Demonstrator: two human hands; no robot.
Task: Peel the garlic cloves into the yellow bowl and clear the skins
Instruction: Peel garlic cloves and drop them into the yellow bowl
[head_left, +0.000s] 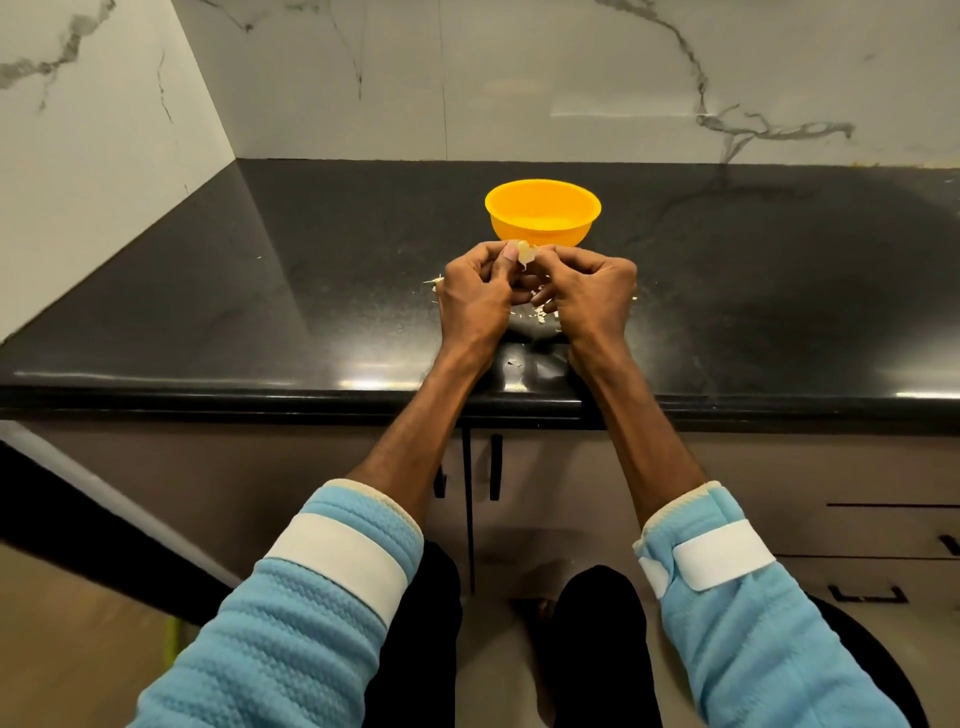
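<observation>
- The garlic clove (526, 253), pale with a scrap of skin hanging from it, is held up between the two hands, just in front of the near wall of the yellow bowl (519, 231) and above the counter.
- The left hand (472, 296) has its fingers curled in and its thumb pressed to the clove's left side, gripping it.
- The right hand (592, 291) is curled too, and its fingertips pinch the clove from the right; the two hands meet at the clove.
- The yellow bowl stands upright on the counter just beyond the hands, its round mouth open to the camera.
- Loose garlic skins (540, 314) lie in pale flakes on the counter under and between the hands, with a few more scraps at the left hand's outer edge and nearer the counter's front lip.
- The countertop (208, 312) is polished black stone with fine speckles, and it throws back glints of light along its rounded front edge.
- Behind it rises a white marble backsplash (519, 78) with grey veins, which meets a like-patterned side wall (78, 156) in the corner at the left.
- Below the counter are taupe cabinet doors (260, 467) with slim black handles (495, 467), and drawers (883, 530) at the right.
- Both forearms come out of quilted light blue sleeves (291, 639), each bound with a white strap (337, 558).
</observation>
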